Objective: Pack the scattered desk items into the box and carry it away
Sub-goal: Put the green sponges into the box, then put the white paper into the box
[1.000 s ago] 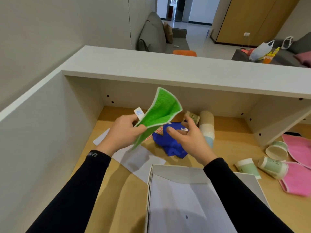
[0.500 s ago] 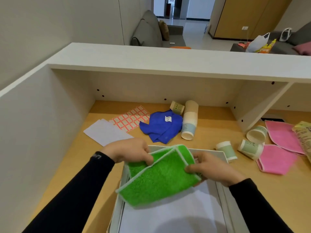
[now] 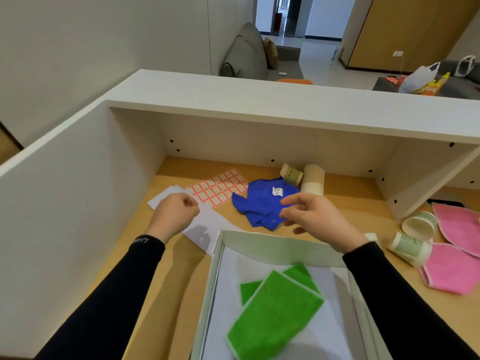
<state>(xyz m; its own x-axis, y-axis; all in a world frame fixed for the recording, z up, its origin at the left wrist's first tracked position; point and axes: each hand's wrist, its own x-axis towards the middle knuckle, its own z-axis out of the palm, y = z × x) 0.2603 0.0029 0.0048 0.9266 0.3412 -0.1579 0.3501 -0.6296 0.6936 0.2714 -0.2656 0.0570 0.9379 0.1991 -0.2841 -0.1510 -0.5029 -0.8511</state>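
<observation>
A folded green cloth point(image 3: 275, 310) lies inside the white box point(image 3: 272, 245) at the desk's near edge. Beyond the box, a crumpled blue cloth point(image 3: 262, 201) rests on the desk. My right hand point(image 3: 314, 216) hovers over its right side with fingers apart and nothing in them. My left hand point(image 3: 175, 211) is a loose fist holding nothing, above white paper sheets point(image 3: 205, 224). A red-bordered label sheet point(image 3: 217, 188) lies between the paper and the blue cloth. Paper cups point(image 3: 313, 179) lie tipped behind the blue cloth.
More tipped cups point(image 3: 407, 245) and pink cloths point(image 3: 457, 268) lie at the right. White partition walls point(image 3: 78, 193) close in the desk on the left and back, with a shelf point(image 3: 285, 105) on top. A slanted white divider point(image 3: 428, 183) stands at the right.
Both hands let go of the green cloth, which now lies in the box. They have moved forward over the desk, the right one to the blue cloth.
</observation>
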